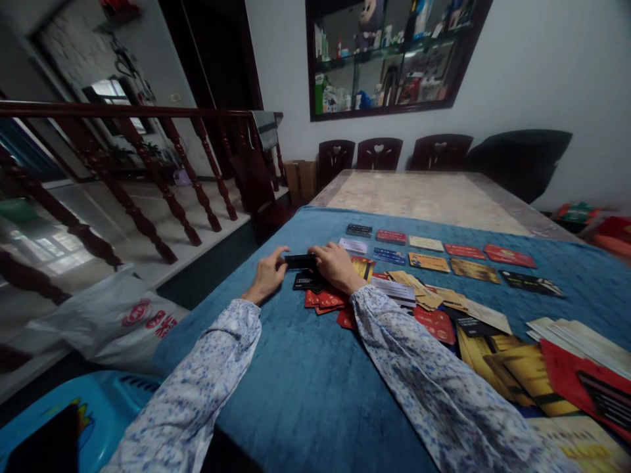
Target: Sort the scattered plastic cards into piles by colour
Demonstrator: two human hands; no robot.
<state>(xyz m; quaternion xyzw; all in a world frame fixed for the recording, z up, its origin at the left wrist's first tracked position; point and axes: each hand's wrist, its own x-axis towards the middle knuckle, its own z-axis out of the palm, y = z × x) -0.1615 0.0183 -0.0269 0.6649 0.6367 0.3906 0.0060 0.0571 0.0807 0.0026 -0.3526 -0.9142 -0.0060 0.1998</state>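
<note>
A black card (298, 263), perhaps a small stack of them, lies level between my two hands over the blue cloth. My left hand (269, 274) pinches its left end, thumb and forefinger bent. At the right end, the fingers of my right hand (336, 265) close over the card and cover part of it. Just below are another black card (304, 282) and several red cards (328, 300). Next to my right wrist lies a loose spread of cards, among them a pale lilac card (394, 290) and gold cards (530, 371).
Beyond my hands, cards lie in two rows, including an orange card (428, 263) and a red card (509, 255). A blue cloth (296, 387) covers the table's near part. Left are a plastic bag (118, 322), a blue stool (106, 401) and a wooden railing (148, 164).
</note>
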